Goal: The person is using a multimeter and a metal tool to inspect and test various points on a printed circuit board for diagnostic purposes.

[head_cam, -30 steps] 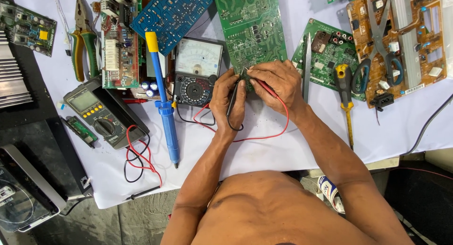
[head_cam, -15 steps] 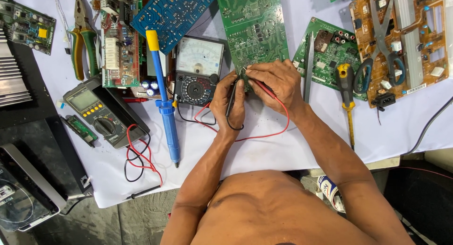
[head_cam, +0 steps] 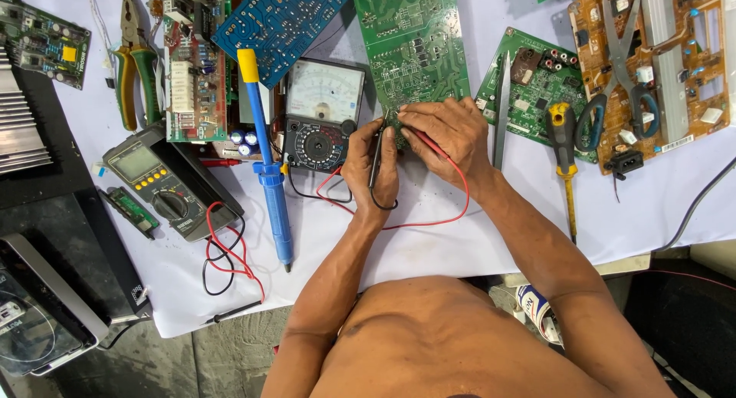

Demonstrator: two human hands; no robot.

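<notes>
Near the upper middle of the frame both hands meet at the lower edge of a long green circuit board [head_cam: 414,37]. The left hand [head_cam: 369,164] is closed around a black test probe [head_cam: 376,156], held upright with its tip toward the board; the right hand [head_cam: 448,133] pinches a red test probe [head_cam: 429,143] against the same edge. Red and black leads loop across the white cloth [head_cam: 475,229] to an analogue multimeter [head_cam: 322,114] just left of the hands. Further left lie a blue desoldering pump [head_cam: 264,152], a digital multimeter [head_cam: 165,183] and green-handled pliers [head_cam: 134,60]. To the right sit a yellow-handled screwdriver [head_cam: 563,152] and scissors [head_cam: 621,76] on a brown board [head_cam: 675,68]
</notes>
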